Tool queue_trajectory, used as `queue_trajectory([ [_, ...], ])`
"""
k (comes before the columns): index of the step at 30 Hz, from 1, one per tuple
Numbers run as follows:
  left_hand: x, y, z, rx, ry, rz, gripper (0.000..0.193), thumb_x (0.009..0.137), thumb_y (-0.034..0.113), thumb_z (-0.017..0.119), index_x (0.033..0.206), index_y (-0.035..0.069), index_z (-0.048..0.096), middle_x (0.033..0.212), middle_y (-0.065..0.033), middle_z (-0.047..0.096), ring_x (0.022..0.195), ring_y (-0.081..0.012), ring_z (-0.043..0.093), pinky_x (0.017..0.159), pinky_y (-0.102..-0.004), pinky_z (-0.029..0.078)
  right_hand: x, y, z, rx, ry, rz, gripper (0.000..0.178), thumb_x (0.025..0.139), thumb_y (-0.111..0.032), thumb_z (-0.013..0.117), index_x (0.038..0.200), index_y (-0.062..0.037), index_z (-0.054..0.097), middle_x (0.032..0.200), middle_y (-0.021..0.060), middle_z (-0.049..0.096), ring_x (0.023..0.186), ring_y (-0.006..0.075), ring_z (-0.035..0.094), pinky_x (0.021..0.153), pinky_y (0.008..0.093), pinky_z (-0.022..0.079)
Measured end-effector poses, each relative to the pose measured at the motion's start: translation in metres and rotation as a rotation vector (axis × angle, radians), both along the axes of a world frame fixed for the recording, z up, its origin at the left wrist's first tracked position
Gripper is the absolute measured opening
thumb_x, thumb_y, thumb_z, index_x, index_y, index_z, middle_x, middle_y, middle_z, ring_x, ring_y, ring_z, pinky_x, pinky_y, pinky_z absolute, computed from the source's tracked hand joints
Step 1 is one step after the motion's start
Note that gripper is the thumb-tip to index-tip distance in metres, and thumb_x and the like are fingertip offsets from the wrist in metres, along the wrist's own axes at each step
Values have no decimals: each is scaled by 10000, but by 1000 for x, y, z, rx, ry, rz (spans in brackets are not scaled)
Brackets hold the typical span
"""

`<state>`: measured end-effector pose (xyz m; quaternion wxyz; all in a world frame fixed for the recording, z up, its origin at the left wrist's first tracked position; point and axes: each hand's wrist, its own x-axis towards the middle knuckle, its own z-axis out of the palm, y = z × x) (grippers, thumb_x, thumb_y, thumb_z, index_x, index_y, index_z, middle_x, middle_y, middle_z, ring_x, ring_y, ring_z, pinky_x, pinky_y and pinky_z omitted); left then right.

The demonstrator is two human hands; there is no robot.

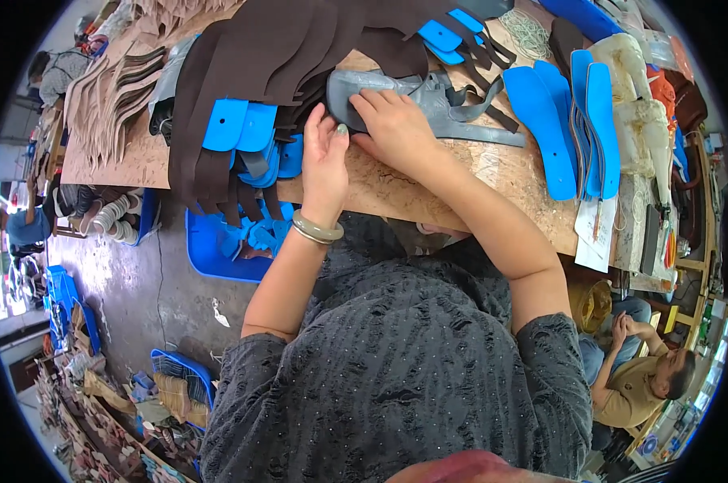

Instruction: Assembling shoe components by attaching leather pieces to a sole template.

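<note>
Two bare hands are working at the near edge of a rough, wood-grained table (492,173) in the head view. The right hand (396,121) is lying flat, fingers spread apart, pressing down on a grey shoe upper (404,92), a smooth, matte piece with a rounded toe end and long straps trailing off to the right. The left hand (325,157) is standing on edge just beside it, fingers together and extended, fingertips touching the grey piece's near rim; neither hand is clamped around anything. A pale green bangle (315,228) (glossy, round) is sitting on the left wrist.

Dark brown strap pieces (251,48), soft and leathery, are draping in an overlapping fan across the table's far side, too many to count. Four bright blue insoles (565,121), stiff and smooth, are leaning together at the right. A blue plastic tray (219,249) is resting on the concrete floor below the table edge, holding blue scraps.
</note>
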<state>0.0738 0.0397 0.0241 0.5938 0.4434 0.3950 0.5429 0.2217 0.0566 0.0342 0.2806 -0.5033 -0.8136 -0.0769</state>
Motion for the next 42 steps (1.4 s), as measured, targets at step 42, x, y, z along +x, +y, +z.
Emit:
queue_trajectory([
  [42,51,-24,12,-370,-307,-320,590,1024,384,484,1395,-69,414,1348,-231,534,1275,-319,518,1092,-408,409,82,30,33,-374,913,-31,235,848,-15,621,1081,-45,617,808,43,610,732,142,644,652,288,504],
])
